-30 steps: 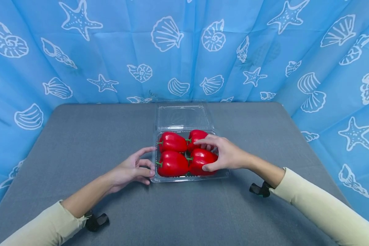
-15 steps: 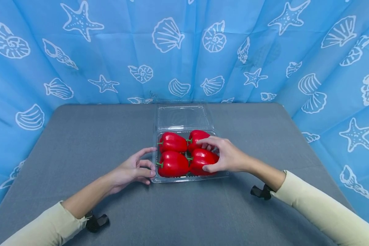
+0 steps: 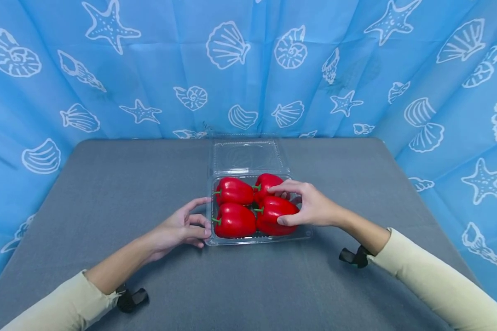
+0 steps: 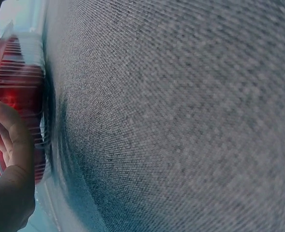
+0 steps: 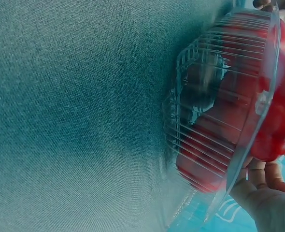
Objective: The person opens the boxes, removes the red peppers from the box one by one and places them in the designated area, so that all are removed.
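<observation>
A clear plastic clamshell container [image 3: 258, 241] holds several red bell peppers with green stems. My right hand [image 3: 312, 204] grips the near-right bell pepper [image 3: 273, 215], thumb on its near side and fingers over its far side. That pepper [image 5: 280, 123] stands up past the container's rim in the right wrist view. My left hand [image 3: 176, 228] holds the container's left edge, its index finger and thumb at the rim. From the left wrist, the thumb lies against the ribbed side wall [image 4: 21, 72]. The near-left pepper [image 3: 234, 221] and far-left pepper [image 3: 234, 191] lie beside it; my right fingers partly cover the far-right pepper [image 3: 265, 185].
The container's transparent lid [image 3: 248, 157] lies folded back toward the table's far edge. Grey cloth covers the table [image 3: 248, 285]. A blue curtain [image 3: 157, 59] with white shells and starfish hangs behind and along the sides. Black camera mounts sit under both wrists.
My right hand has shifted slightly right and up, and the near-right pepper has risen a little with it. The left hand and container stay in place.
</observation>
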`<action>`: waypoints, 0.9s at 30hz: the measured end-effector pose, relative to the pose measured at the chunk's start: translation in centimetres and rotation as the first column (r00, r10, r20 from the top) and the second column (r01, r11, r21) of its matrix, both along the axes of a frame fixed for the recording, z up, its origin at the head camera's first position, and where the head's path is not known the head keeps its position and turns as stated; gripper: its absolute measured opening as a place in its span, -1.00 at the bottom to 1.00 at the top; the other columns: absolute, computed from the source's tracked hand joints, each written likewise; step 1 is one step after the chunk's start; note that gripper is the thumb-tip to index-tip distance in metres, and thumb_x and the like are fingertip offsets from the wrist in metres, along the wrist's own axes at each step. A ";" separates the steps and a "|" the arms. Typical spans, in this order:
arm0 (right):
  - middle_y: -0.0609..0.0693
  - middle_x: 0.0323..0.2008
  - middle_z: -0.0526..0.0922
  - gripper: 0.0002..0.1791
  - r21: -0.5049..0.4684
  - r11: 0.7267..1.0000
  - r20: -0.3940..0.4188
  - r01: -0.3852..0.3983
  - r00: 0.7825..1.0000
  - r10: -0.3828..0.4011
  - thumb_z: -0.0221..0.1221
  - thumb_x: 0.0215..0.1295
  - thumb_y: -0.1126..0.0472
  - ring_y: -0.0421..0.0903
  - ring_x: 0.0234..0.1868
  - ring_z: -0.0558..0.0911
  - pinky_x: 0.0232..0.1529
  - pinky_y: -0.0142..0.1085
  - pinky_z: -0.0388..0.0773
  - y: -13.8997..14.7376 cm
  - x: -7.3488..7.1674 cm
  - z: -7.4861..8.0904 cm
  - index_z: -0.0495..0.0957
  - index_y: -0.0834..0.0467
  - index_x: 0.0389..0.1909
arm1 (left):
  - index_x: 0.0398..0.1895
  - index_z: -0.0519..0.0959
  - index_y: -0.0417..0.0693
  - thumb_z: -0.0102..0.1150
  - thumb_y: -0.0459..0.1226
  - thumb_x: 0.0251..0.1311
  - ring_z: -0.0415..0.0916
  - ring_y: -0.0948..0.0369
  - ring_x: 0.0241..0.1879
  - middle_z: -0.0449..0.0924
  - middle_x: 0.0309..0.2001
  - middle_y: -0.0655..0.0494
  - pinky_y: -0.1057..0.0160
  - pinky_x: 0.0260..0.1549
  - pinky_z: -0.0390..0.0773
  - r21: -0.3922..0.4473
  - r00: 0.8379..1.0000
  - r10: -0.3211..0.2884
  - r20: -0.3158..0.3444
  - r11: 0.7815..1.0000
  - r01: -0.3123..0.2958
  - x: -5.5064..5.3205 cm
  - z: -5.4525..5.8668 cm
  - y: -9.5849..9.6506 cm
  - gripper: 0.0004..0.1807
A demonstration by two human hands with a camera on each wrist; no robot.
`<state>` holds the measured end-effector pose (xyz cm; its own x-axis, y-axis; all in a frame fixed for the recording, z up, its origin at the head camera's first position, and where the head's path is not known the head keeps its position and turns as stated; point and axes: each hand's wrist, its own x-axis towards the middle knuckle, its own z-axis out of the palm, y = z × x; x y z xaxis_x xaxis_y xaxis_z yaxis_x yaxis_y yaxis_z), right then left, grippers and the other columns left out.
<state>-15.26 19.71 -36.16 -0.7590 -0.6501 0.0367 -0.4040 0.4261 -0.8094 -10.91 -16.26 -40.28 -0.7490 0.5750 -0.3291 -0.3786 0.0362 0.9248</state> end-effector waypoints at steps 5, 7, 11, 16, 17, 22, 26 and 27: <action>0.05 0.06 0.55 -0.26 -0.010 1.000 -0.017 0.001 1.000 -0.001 0.46 -0.05 0.16 0.05 0.02 0.54 -0.17 -0.02 0.68 0.2 0.1 0.2 0.50 0.13 0.25 | 0.54 -0.04 0.05 0.20 -0.35 0.31 0.61 0.12 -0.24 0.59 -0.16 0.00 0.15 -0.17 0.65 -0.004 1.000 0.002 -0.006 1.000 -0.002 0.0 0.1 0.1 -0.16; 0.04 0.05 0.56 -0.28 -0.017 1.000 -0.018 -0.002 1.000 0.001 0.45 -0.03 0.15 0.05 0.02 0.54 -0.17 -0.03 0.68 0.3 0.1 0.2 0.50 0.13 0.24 | 0.54 -0.04 0.06 0.20 -0.35 0.30 0.61 0.12 -0.24 0.59 -0.16 0.00 0.15 -0.17 0.65 -0.004 1.000 0.002 -0.007 1.000 -0.002 0.0 0.1 0.1 -0.15; 0.05 0.06 0.56 -0.31 -0.044 0.999 0.015 -0.008 1.000 0.008 0.43 0.01 0.16 0.06 0.03 0.53 -0.15 -0.07 0.68 0.6 0.0 0.2 0.50 0.13 0.24 | 0.54 -0.03 0.06 0.21 -0.36 0.29 0.61 0.12 -0.24 0.59 -0.16 -0.01 0.15 -0.18 0.65 -0.009 1.000 0.005 -0.004 1.000 -0.005 0.0 0.1 0.1 -0.15; 0.08 0.12 0.55 -0.28 -0.087 0.996 0.073 -0.017 0.997 0.023 0.43 0.00 0.20 0.09 0.08 0.53 -0.11 -0.08 0.67 0.7 -0.1 0.4 0.47 0.15 0.26 | 0.54 -0.03 0.07 0.22 -0.36 0.28 0.60 0.11 -0.24 0.59 -0.16 -0.01 0.14 -0.18 0.65 -0.016 1.000 0.011 -0.001 1.000 -0.011 0.1 0.2 0.2 -0.14; 0.08 0.13 0.55 -0.28 -0.093 0.995 0.075 -0.021 0.997 0.028 0.43 0.00 0.21 0.09 0.09 0.53 -0.10 -0.08 0.67 0.7 -0.1 0.5 0.46 0.15 0.26 | 0.54 -0.03 0.07 0.22 -0.36 0.28 0.60 0.11 -0.24 0.59 -0.16 -0.01 0.14 -0.18 0.65 -0.016 1.000 0.012 -0.001 1.000 -0.012 0.1 0.2 0.2 -0.14; 0.06 0.16 0.55 -0.28 -0.116 0.993 0.051 -0.023 0.998 0.029 0.44 0.03 0.20 0.06 0.11 0.55 -0.03 -0.07 0.65 0.8 -0.2 1.0 0.46 0.16 0.27 | 0.54 -0.04 0.08 0.22 -0.37 0.27 0.60 0.12 -0.24 0.58 -0.14 -0.03 0.14 -0.17 0.65 -0.013 1.000 0.013 0.004 1.000 -0.013 0.1 0.2 0.2 -0.13; 0.06 0.17 0.56 -0.27 -0.135 0.991 0.032 0.003 0.999 0.001 0.45 0.01 0.23 0.05 0.14 0.55 -0.01 -0.13 0.64 1.2 -0.2 1.5 0.46 0.16 0.28 | 0.54 -0.04 0.08 0.21 -0.37 0.28 0.60 0.12 -0.23 0.58 -0.13 -0.04 0.14 -0.17 0.65 -0.014 1.000 0.013 0.008 1.000 -0.013 0.1 0.3 0.2 -0.13; 0.06 0.17 0.56 -0.26 -0.137 0.991 0.026 0.013 1.000 -0.009 0.46 0.00 0.24 0.05 0.14 0.55 -0.01 -0.14 0.64 1.2 -0.2 1.7 0.46 0.16 0.28 | 0.55 -0.04 0.08 0.21 -0.37 0.28 0.60 0.12 -0.23 0.58 -0.14 -0.04 0.15 -0.17 0.65 -0.012 1.000 0.013 0.008 1.000 -0.013 0.1 0.4 0.2 -0.13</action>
<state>-15.43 20.96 -34.51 -0.7679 -0.6319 0.1052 -0.3783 0.3148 -0.8705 -10.78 -16.07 -39.92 -0.7538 0.5610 -0.3421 -0.3869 0.0420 0.9212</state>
